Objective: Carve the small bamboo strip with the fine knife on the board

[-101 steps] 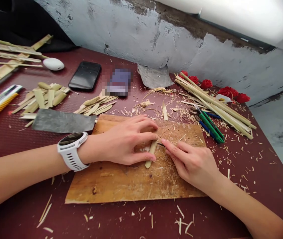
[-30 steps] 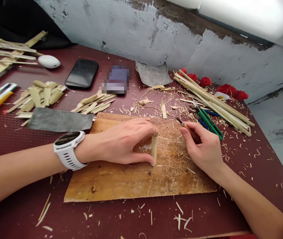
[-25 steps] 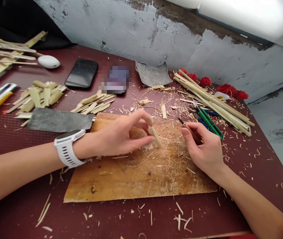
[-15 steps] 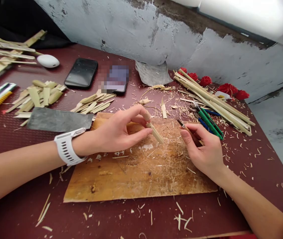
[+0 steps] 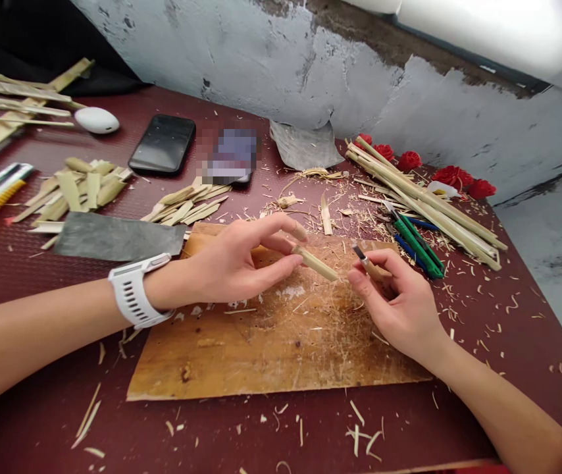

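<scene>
Between the thumb and fingers of my left hand (image 5: 249, 260) is a short, pale strip of bamboo-like wood (image 5: 316, 264), its free end pointing right. My right hand (image 5: 402, 303) grips a small carving knife (image 5: 370, 266) with a wooden handle and a narrow metal blade. The blade tip points up and left, a short gap from the strip's free end. Both hands are above a worn wooden board (image 5: 261, 355) strewn with thin shavings. A white watch (image 5: 137, 293) is on my left wrist.
Piles of cut slivers (image 5: 83, 187) and a grey abrasive-looking sheet (image 5: 118, 237) are at left. Two phones, one black (image 5: 162, 145), lie behind. Longer strips (image 5: 424, 201), a green-handled cutter (image 5: 419, 247) and red roses (image 5: 451, 176) are at right. A wall (image 5: 241, 59) rises behind the table.
The strip in my left hand has swung to lie flatter, its free end further right. My right hand has shifted slightly left and turned the knife, so its blade shows more.
</scene>
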